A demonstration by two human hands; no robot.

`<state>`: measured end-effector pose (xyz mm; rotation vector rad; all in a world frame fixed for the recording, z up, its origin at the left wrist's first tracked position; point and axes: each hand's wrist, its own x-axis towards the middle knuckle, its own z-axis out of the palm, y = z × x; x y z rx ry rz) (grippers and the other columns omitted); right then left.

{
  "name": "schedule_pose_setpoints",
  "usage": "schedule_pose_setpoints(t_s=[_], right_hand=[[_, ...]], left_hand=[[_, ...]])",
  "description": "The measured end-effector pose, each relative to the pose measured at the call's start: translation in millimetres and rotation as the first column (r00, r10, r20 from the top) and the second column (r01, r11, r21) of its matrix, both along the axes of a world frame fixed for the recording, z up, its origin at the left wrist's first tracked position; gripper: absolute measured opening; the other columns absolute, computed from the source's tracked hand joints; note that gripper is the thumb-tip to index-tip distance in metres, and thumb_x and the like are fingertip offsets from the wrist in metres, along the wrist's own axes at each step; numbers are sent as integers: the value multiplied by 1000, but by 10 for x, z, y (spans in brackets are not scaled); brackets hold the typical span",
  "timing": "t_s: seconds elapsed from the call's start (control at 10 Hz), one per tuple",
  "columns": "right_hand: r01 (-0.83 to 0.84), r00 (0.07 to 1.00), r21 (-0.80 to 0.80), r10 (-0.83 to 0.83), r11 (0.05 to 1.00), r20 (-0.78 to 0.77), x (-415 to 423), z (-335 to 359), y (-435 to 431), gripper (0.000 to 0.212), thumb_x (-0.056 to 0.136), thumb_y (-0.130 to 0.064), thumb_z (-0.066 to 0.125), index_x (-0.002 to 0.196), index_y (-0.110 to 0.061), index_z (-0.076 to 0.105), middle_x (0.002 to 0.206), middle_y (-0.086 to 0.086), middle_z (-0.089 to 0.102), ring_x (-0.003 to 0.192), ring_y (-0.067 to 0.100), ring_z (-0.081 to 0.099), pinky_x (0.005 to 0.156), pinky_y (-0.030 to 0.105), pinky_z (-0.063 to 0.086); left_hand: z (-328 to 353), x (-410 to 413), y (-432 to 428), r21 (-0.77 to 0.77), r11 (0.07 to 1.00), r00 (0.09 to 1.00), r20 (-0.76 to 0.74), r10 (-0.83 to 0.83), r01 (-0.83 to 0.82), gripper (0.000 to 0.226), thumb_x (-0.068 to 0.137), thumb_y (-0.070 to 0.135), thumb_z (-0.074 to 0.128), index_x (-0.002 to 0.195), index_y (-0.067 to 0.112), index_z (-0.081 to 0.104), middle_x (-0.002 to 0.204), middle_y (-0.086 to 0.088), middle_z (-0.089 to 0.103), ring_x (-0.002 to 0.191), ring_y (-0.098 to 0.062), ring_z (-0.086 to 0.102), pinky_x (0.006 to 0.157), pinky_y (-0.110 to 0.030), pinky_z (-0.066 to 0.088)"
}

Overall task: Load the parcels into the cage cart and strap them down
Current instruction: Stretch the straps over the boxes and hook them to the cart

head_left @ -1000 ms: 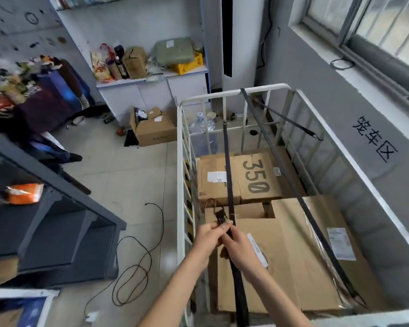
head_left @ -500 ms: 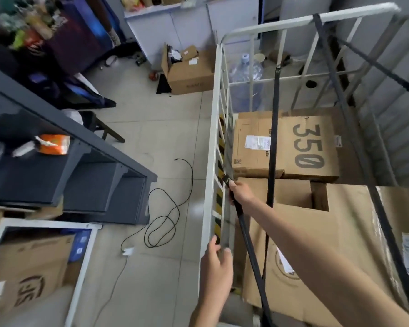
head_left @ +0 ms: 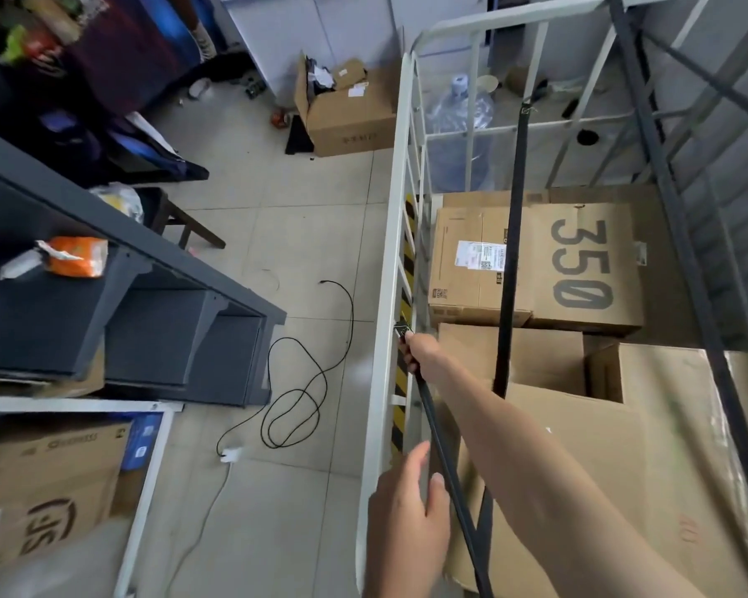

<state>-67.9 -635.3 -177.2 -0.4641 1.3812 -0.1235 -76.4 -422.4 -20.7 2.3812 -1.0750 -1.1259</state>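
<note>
I am watching through the head view, looking down at the cage cart (head_left: 387, 295); its white left rail is running up the middle of the picture. The right hand (head_left: 422, 353) is reaching across to this rail and its fingers are curling around the end of a black strap (head_left: 443, 459). The small dark hook (head_left: 402, 329) at the strap end is sticking out above the fingers, against the yellow-black striped bar (head_left: 408, 252) of the cart side. I cannot tell if the hook is catching on anything. From the hand, the strap is running down to the lower edge.

The left hand (head_left: 407, 515) is hanging lower, just beside the rail, with straight fingers and holding nothing. Its thumb is just beside the strap, and I cannot tell if it is touching.

The parcels are sitting inside the cart. A box marked 350 (head_left: 588, 269) and a labelled box (head_left: 471, 261) are side by side at the far end, and a large carton (head_left: 601, 433) is nearer. A 2nd strap (head_left: 511, 235) is stretching from the far rail over the boxes, and a 3rd strap (head_left: 683, 252) is crossing on the right.

Outside the cart, a black cable (head_left: 307, 381) is lying in loops on the floor, near a grey shelf unit (head_left: 191, 274) with an orange packet (head_left: 76, 261) on it.
</note>
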Motion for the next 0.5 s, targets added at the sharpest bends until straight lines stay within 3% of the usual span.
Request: schedule_pose_setpoints(t_s=[0.1,0.2,0.3,0.4,0.5], right_hand=[[-70,997,18,69,997,32,-81,-74,81,35,109,-23,37,80,-12,54,67,-1,42,54,9,32,51,22,25],[-134,988,13,133,991,78,-172,-103,228,36,110,-25,33,84,-11,53,68,-1,39,55,9,30,51,22,23],[-91,990,-43,95,995,106,-249,10,432,27,109,-25,41,103,-5,58,75,3,51,58,12,43,53,23,37],[-117,990,-164,129,979,59,-361,247,718,30,107,-17,43,129,2,50,90,12,60,68,21,59,67,33,52],[-242,970,-396,216,886,-109,-640,511,1120,39,105,-19,43,142,-5,47,127,17,63,113,30,63,102,43,49]], left_hand=[[6,-23,138,2,998,997,39,-60,60,40,99,36,51,138,46,49,124,28,56,107,12,48,89,-7,38],[9,-38,219,-5,998,998,29,-62,62,38,100,37,48,136,46,50,123,29,56,109,12,47,89,-4,33],[30,-3,268,4,996,996,3,-84,84,36,100,38,46,135,45,51,125,28,57,114,7,50,90,-7,35],[121,38,338,-19,997,996,-49,-79,78,32,100,37,47,131,45,54,125,24,57,115,4,53,92,-11,39],[200,123,408,-73,995,994,-83,-76,70,28,101,35,48,125,47,56,122,26,58,117,6,52,88,-9,36]])
